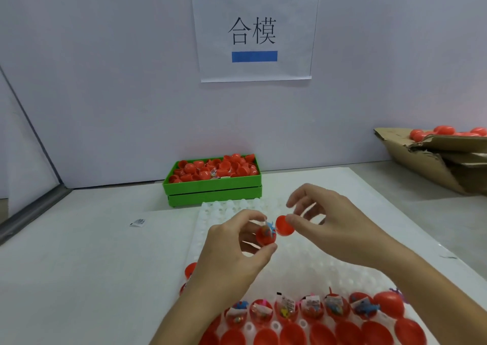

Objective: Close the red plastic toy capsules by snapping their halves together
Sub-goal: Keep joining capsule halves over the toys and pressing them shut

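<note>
Both hands are raised above a white dimpled tray (pixel 303 252) that lies on the pale bench (pixel 92 252). The left hand (pixel 232 250) pinches a red capsule half (pixel 266 235) between thumb and fingertips, its open side turned toward the camera, with a small blue toy (pixel 271 227) and a bit of wrapper sticking out of it. The right hand (pixel 329 221) pinches the other red half (pixel 284 225) between thumb and forefinger, its remaining fingers loosely spread above. The two halves sit just beside each other, edges nearly touching but not joined. Along the near end of the tray stands a row of filled halves (pixel 313 309), each holding small colourful toys and paper slips, and in front of them, at the bottom edge, a row of red domes (pixel 290 334). At the back of the bench, against the wall, a green crate (pixel 213 188) is heaped with loose red halves. To the far right a torn cardboard box (pixel 434 157) holds more red capsules. A paper sign (pixel 253 31) with two characters and blue tape is fixed to the wall above. A small sachet (pixel 138 222) lies on the bench left of the tray.
</note>
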Demonstrator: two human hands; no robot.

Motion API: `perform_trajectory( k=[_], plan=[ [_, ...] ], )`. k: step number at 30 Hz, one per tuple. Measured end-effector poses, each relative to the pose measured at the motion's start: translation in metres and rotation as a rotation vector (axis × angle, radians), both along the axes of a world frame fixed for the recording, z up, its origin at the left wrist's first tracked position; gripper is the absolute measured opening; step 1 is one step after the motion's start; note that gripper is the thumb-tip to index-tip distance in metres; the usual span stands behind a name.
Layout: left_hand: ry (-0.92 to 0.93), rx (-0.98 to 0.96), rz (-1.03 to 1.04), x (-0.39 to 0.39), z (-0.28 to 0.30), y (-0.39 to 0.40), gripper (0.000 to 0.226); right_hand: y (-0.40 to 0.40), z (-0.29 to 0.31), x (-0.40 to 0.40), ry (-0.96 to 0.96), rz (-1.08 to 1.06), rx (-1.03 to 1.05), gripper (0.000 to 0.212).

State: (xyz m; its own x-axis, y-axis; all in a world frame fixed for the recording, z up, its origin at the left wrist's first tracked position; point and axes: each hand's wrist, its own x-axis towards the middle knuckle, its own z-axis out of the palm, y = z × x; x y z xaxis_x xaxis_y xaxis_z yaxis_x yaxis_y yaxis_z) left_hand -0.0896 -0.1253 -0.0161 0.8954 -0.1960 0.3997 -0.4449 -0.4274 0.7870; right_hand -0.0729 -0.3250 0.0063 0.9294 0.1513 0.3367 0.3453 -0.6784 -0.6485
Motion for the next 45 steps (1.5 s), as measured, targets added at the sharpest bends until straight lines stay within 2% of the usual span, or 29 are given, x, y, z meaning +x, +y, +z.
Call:
perform_trajectory(
  k=[4, 8, 14, 20, 25, 45],
  plan=[
    [-0.034, 0.023, 0.012, -0.001, 0.001, 0.001, 0.042, 0.004, -0.001, -0.003, -0.078, 0.175, 0.102, 0.02],
    [-0.037, 0.061, -0.029, -0.002, 0.0, 0.0, 0.044, 0.009, 0.001, -0.006, -0.143, 0.253, 0.172, 0.016],
    [-0.032, 0.011, -0.05, -0.003, -0.002, -0.002, 0.038, 0.011, 0.0, -0.007, -0.168, 0.228, 0.17, 0.014],
    [-0.062, -0.025, -0.055, -0.005, 0.002, -0.001, 0.051, 0.01, -0.002, -0.005, -0.164, 0.211, 0.173, 0.016],
    [-0.073, -0.016, -0.07, -0.006, 0.003, -0.001, 0.039, 0.011, -0.002, -0.006, -0.173, 0.221, 0.174, 0.015],
    [-0.039, -0.021, -0.077, -0.007, 0.005, -0.003, 0.044, 0.014, -0.005, -0.007, -0.262, 0.281, 0.046, 0.031]
  ],
)
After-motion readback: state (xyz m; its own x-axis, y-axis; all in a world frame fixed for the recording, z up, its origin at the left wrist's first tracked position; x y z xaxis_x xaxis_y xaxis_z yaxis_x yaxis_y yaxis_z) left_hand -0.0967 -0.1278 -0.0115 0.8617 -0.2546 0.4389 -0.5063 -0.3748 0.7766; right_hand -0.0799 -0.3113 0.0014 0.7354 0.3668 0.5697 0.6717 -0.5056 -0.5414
